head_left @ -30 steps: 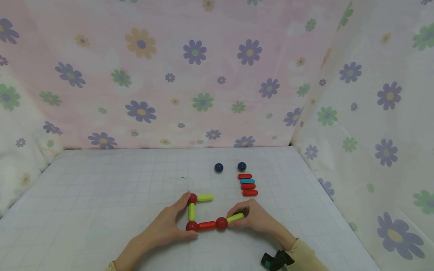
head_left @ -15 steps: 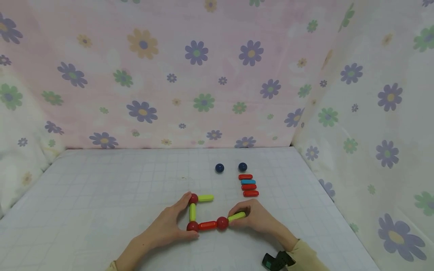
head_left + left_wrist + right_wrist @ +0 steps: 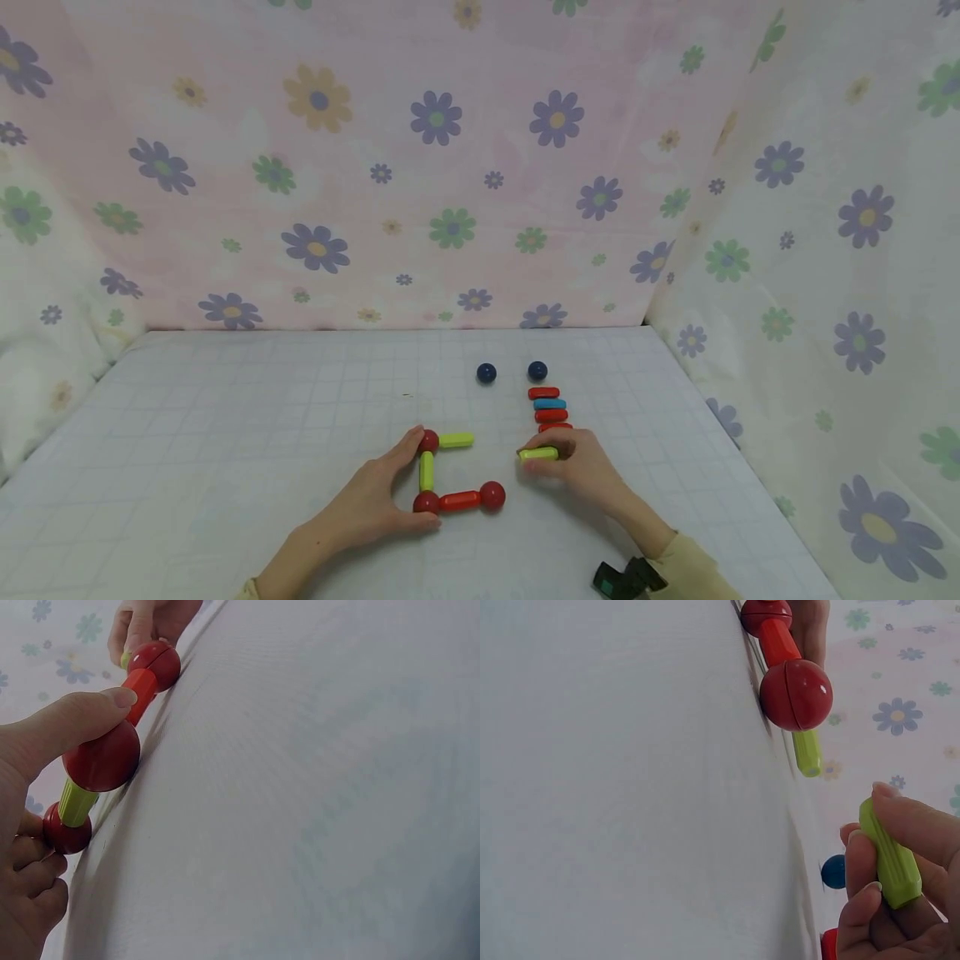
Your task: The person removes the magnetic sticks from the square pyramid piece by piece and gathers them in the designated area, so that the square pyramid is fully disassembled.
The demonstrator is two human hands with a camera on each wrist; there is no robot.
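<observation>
My left hand [image 3: 375, 498] holds a joined frame of magnetic balls and sticks, its thumb at the near red ball [image 3: 426, 502] and a finger at the far red ball [image 3: 428, 441]. A yellow-green stick [image 3: 427, 472] links these two balls. From the far ball another yellow-green stick [image 3: 456, 440] points right. A red stick [image 3: 459, 500] runs from the near ball to a third red ball [image 3: 492, 496]. Apart from the frame, my right hand [image 3: 581, 467] pinches a loose yellow-green magnetic stick [image 3: 891, 855] between thumb and fingers, just above the table.
Behind my right hand lie several loose sticks in a row, including a blue stick [image 3: 550, 404] and a red stick [image 3: 551, 415]. Two dark blue balls [image 3: 486, 373] sit farther back. A flowered cloth [image 3: 390, 167] closes off the table's far side.
My right hand has pulled its yellow-green stick away from the third red ball, moving it right and back, and turned it nearly level. My left hand stays on the frame.
</observation>
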